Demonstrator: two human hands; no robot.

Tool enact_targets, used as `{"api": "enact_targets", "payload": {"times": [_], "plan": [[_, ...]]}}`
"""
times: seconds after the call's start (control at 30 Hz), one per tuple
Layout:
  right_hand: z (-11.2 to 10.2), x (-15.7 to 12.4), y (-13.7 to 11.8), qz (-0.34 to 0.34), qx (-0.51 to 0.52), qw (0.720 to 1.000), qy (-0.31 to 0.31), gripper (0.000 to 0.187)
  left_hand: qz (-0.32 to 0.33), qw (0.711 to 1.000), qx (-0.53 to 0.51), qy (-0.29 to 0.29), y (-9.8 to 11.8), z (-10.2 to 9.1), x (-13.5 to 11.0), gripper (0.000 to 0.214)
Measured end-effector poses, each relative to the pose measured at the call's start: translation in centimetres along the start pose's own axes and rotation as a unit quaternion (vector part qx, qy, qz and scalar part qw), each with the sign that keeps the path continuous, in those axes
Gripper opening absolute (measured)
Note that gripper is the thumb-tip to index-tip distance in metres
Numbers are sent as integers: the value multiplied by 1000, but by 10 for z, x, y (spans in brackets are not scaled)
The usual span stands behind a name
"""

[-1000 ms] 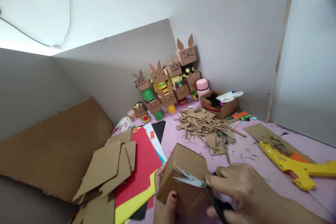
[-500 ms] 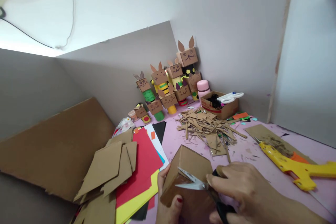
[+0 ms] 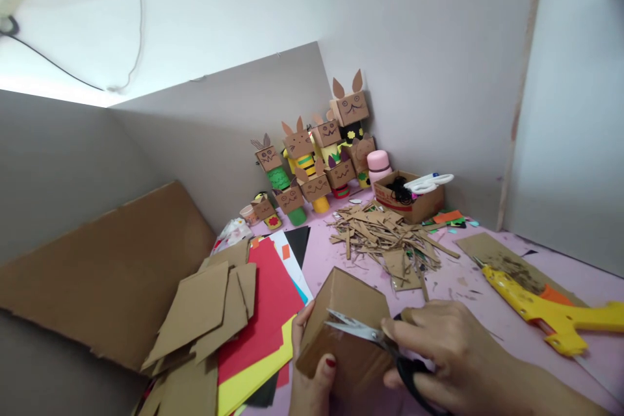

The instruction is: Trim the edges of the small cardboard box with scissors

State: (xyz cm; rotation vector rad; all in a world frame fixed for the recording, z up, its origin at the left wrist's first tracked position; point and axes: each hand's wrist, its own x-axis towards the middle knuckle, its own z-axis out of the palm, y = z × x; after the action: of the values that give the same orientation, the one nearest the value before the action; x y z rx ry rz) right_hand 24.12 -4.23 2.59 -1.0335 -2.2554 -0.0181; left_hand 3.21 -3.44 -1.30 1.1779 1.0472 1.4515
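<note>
My left hand grips a brown cardboard box from its left side, thumb on the near face and fingers behind. The box is tilted, with one corner pointing away from me. In my right hand is a pair of scissors with black handles. Their blades are slightly apart and lie over the near edge of the box; whether they cut into the cardboard I cannot tell. The lower part of the box runs into shadow at the bottom of the view.
Cardboard pieces and coloured paper lie on the left. Cardboard strips are heaped behind the box. A yellow glue gun rests on the right. Several cardboard animal figures, a pink bottle and a small carton stand at the back.
The scissor blades have closed from a wide gap to a narrow one. My right hand's grip has tightened slightly. The box has barely moved.
</note>
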Motion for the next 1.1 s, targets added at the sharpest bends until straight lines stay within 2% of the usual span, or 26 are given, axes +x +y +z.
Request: {"api": "enact_targets", "payload": {"times": [0.13,0.23,0.4,0.57,0.7,0.8,0.9,0.97,1.1], "plan": [[0,1,-2,2,14,1000,10,24,-15,1000,-9,-26,6,1,-3,80],[1,1,-1,-15,12,999,32,29,-22,999,13,-23,10,4,-5,85],[5,0,2,-27,10,999,36,26,-40,999,13,-26,13,5,-6,87],[9,0,2,-32,29,998,41,27,-39,999,25,-14,8,4,-7,85],[13,1,3,-9,82,996,28,28,-25,999,38,14,5,1,-5,87],[16,2,7,19,143,989,21,33,59,990,99,76,2,-6,-2,80],[20,5,13,49,155,987,12,37,203,940,229,148,0,-16,2,61],[22,6,17,73,138,988,-3,34,286,896,304,152,-1,-21,4,51],[27,7,20,118,137,982,-48,32,398,830,378,103,6,-25,6,46]]}}
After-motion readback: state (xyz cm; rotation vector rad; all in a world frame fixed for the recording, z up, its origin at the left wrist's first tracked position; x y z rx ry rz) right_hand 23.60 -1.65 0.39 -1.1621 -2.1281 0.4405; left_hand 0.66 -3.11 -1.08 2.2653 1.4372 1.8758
